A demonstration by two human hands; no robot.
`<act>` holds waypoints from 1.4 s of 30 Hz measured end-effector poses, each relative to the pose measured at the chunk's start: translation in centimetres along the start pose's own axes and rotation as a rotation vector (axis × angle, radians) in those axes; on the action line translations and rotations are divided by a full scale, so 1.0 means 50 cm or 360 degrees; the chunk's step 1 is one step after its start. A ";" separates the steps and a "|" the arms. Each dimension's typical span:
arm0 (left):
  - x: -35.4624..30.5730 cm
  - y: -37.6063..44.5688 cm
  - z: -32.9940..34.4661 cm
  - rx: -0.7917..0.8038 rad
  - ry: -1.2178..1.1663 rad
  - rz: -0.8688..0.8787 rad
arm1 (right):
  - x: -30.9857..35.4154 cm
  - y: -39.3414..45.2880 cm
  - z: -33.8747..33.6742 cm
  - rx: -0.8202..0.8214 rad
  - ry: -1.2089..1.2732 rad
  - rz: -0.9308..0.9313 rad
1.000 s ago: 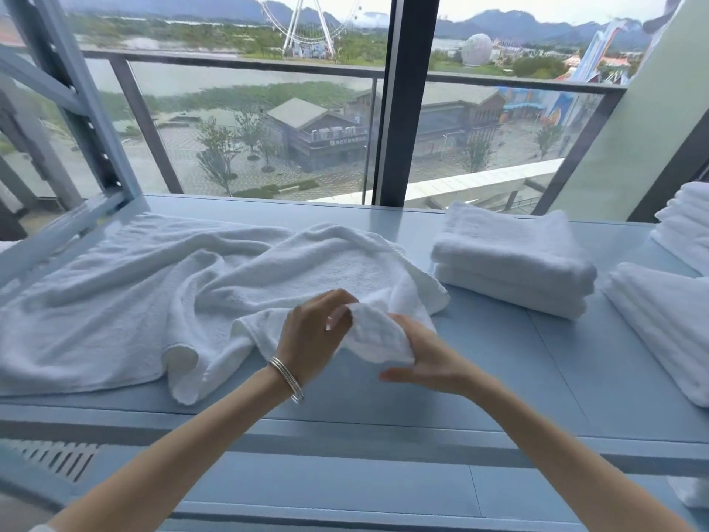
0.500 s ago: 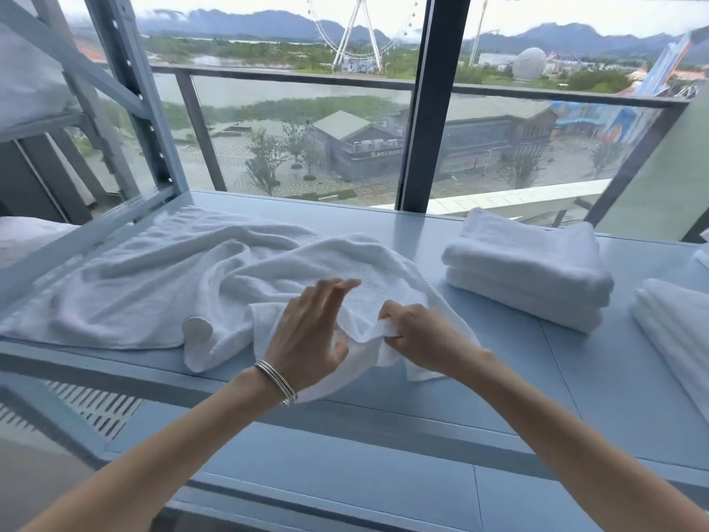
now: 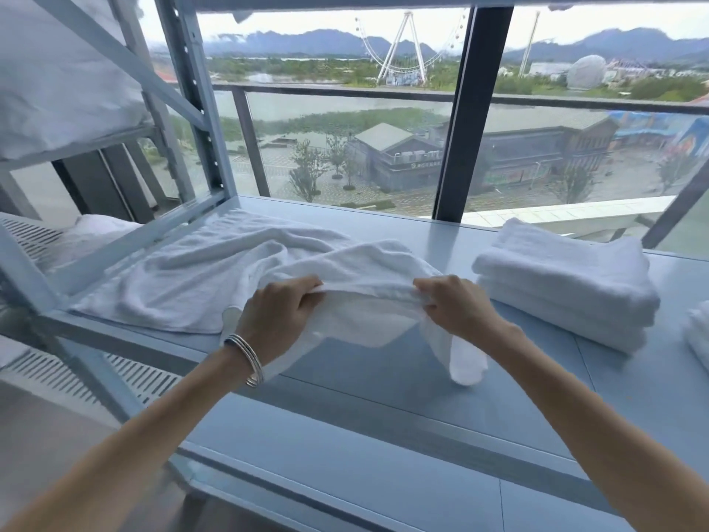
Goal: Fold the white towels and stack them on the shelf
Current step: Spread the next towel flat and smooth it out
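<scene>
A crumpled white towel (image 3: 199,274) lies spread over the left half of the pale blue shelf board (image 3: 383,382). My left hand (image 3: 280,316), with silver bangles at the wrist, grips the towel's near edge. My right hand (image 3: 456,305) grips the same edge further right, and the edge is stretched between them, lifted a little off the board. One corner hangs down below my right hand. A stack of two folded white towels (image 3: 564,286) sits to the right.
Another folded white pile (image 3: 698,332) shows at the right edge. Grey metal shelf uprights (image 3: 195,97) stand at the left, with white linen (image 3: 57,90) on a higher shelf. A large window (image 3: 383,147) lies right behind the shelf.
My hands have moved apart along the towel's edge and pulled it taut. The camera has turned left and tilted up, so more of the shelf frame shows.
</scene>
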State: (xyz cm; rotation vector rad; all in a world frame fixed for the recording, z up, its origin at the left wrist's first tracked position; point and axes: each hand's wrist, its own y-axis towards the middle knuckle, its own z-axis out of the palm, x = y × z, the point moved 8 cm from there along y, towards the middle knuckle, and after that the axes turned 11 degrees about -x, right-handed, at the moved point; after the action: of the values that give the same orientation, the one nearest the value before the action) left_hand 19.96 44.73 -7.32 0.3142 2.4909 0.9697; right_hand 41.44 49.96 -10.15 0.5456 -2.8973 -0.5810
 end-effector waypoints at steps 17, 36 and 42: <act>-0.371 0.124 0.099 0.0387 -0.0986 0.0050 | -0.245 0.130 -0.309 -0.0311 -0.0576 -0.0068; 0.252 0.199 -0.070 -0.0020 0.0549 0.0200 | 0.274 0.523 -0.022 -0.0529 -0.0282 -0.0451; 0.561 0.198 -0.080 -0.0028 0.1236 0.0053 | 0.472 0.643 0.170 -0.0471 0.0112 -0.0308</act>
State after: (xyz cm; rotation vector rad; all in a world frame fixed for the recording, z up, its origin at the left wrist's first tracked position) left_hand -6.02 59.76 -6.96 -0.0517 3.1601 1.3109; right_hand 7.53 71.69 -3.75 0.7871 -2.6409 -0.9750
